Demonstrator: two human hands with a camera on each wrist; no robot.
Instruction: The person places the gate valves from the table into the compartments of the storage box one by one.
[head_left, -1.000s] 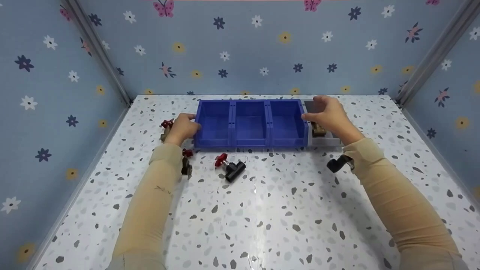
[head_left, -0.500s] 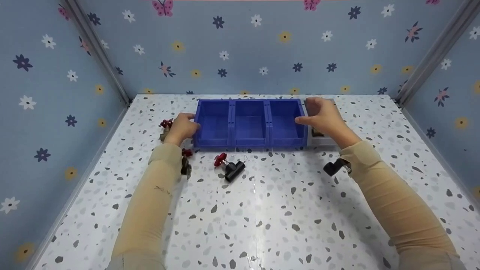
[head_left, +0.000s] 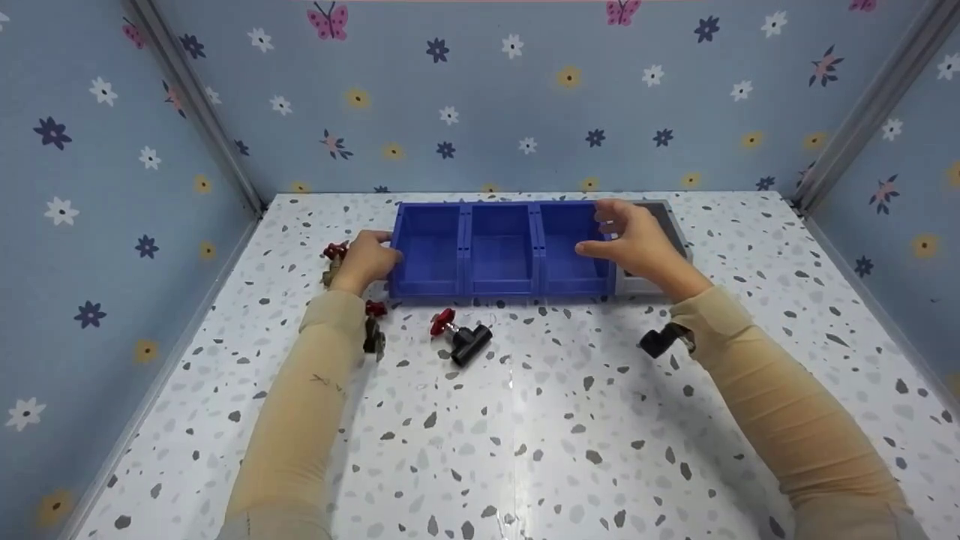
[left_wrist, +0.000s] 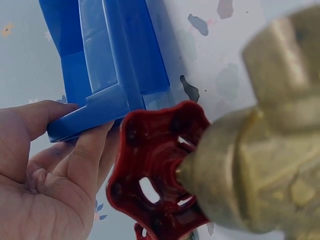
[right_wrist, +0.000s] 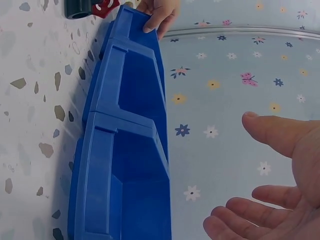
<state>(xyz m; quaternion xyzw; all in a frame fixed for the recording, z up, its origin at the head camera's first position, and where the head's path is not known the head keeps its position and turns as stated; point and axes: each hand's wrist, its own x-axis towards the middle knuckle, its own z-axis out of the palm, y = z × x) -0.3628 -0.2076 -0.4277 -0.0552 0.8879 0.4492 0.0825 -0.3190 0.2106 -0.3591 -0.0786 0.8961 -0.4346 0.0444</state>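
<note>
Three blue bins stand side by side in a row, with a grey bin [head_left: 664, 219] at the right end. My left hand [head_left: 366, 262] grips the outer side wall of the leftmost blue bin [head_left: 427, 287], thumb over the rim and fingers beneath it in the left wrist view. Over the rightmost blue bin [head_left: 574, 286] and the grey one, my right hand [head_left: 643, 244] is spread with nothing in it; thumb and fingers stand apart in the right wrist view. The middle blue bin [head_left: 501, 287] shows bare inside. My right hand and wrist cover much of the grey bin.
A black tee-shaped valve with a red handwheel [head_left: 469, 345] lies in front of the bins. Beside my left hand lies a brass valve [head_left: 331, 271] with a red wheel. Another red handwheel [head_left: 375, 307] shows by the left wrist. Patterned panels [head_left: 495, 97] enclose the table.
My right hand has moved left, from above the grey bin to over the rightmost blue bin's edge. The brass fitting in the grey bin is now covered. The left hand keeps its grip.
</note>
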